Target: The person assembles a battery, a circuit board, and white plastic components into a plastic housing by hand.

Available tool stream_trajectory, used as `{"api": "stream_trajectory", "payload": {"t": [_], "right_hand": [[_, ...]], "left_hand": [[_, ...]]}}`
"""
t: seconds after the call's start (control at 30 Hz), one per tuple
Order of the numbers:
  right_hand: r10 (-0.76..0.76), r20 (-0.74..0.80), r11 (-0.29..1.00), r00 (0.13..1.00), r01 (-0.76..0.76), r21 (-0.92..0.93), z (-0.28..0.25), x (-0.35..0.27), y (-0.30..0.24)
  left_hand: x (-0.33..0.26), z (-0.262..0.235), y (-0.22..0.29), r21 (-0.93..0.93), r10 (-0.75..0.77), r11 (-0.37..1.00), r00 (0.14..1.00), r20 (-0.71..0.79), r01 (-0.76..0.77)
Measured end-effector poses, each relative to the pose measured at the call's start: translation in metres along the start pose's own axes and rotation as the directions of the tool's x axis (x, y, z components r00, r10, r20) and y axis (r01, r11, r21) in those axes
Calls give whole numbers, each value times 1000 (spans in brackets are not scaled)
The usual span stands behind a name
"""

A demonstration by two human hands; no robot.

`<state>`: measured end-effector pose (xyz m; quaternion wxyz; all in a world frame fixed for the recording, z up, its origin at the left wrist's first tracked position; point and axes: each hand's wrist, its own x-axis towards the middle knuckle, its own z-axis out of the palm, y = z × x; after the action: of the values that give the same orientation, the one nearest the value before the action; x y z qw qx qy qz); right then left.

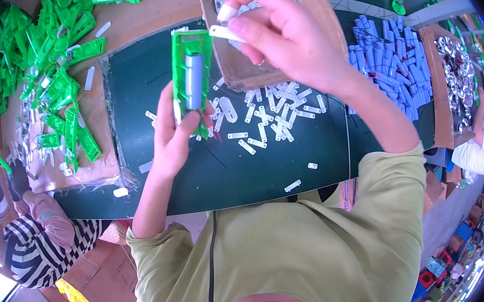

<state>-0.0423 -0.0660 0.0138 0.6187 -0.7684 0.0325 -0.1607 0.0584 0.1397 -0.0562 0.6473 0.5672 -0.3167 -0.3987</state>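
Observation:
My left hand point(171, 137) grips the lower end of a green plastic housing point(178, 63), held upright over the dark green table. Inside the open shell sits a blue cylindrical battery point(193, 80), and thin red wires show near its lower end. My right hand point(279, 33) pinches a small white plastic strip point(224, 33) between thumb and fingers, at the housing's top edge. Whether strip and housing touch, I cannot tell. A whitish covering wraps one fingertip of that hand. Below it, many similar white strips point(281, 117) lie scattered on the table.
Behind my right hand stands a cardboard box point(244, 81). Blue wired batteries point(391, 69) are heaped at right, beside a carton of shiny silver parts point(455, 65). Green housings point(70, 30) pile up on cardboard at left. A striped-sleeved person point(55, 243) works lower left; another person point(481, 151) is far right.

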Motion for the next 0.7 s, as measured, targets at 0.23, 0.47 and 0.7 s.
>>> {"api": "stream_trajectory", "payload": {"t": [0.23,0.47,0.7], "right_hand": [[-289,-93,834,953,202,-514,5,-27,-9],[-442,-187,724,877,226,-652,-9,-58,-4],[-255,-307,938,917,157,-308,-22,-77,10]], "left_hand": [[-18,40,19,-40,-19,999,993,119,24],[-25,79,23,-55,-37,998,994,107,43],[-27,105,16,74,33,997,998,59,-37]]}}
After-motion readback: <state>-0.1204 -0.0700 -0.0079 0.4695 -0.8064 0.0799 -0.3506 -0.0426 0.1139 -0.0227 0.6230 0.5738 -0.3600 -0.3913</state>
